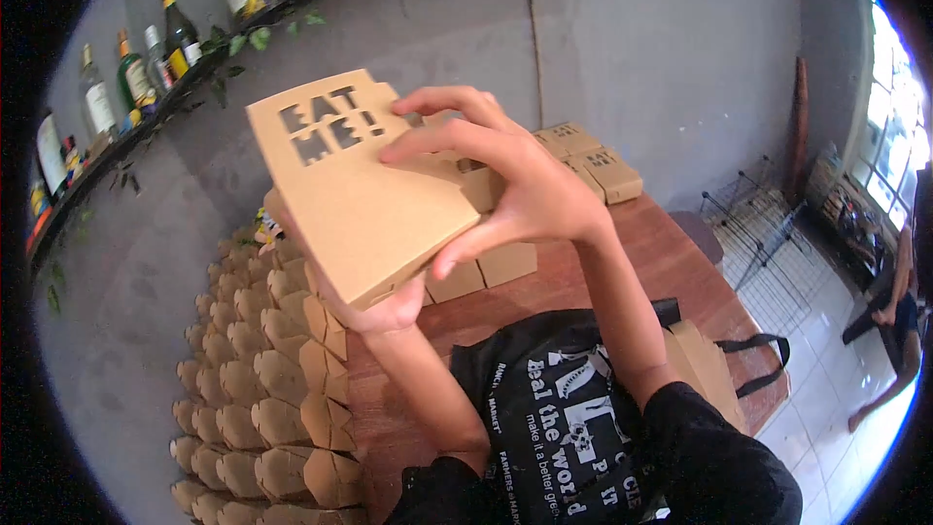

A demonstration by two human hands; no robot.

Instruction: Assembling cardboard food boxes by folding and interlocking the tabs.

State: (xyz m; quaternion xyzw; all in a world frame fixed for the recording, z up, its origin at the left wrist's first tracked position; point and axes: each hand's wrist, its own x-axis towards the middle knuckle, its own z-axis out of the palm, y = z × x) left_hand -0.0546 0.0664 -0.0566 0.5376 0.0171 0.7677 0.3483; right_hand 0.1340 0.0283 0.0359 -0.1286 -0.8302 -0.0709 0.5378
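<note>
A brown cardboard box (374,204) with dark lettering on its lid is held up, tilted, above the table. My left hand (397,311) supports it from below at the near corner; most of its fingers are hidden behind the box. From the right, my right hand (520,175) grips the same box, with fingertips on the lid and the thumb at the near edge. Unfolded-looking cardboard box pieces (262,399) stand nested in rows on the left. Closed brown boxes (607,175) sit at the table's far end, and more boxes (508,264) show behind my hands.
A black printed tote bag (525,408) lies on the reddish wooden table (680,262), near my body. Bottles (136,73) line a wall shelf (209,63) at upper left. A wire rack (763,233) stands on the tiled floor at right, and another person's leg (889,379) shows beyond.
</note>
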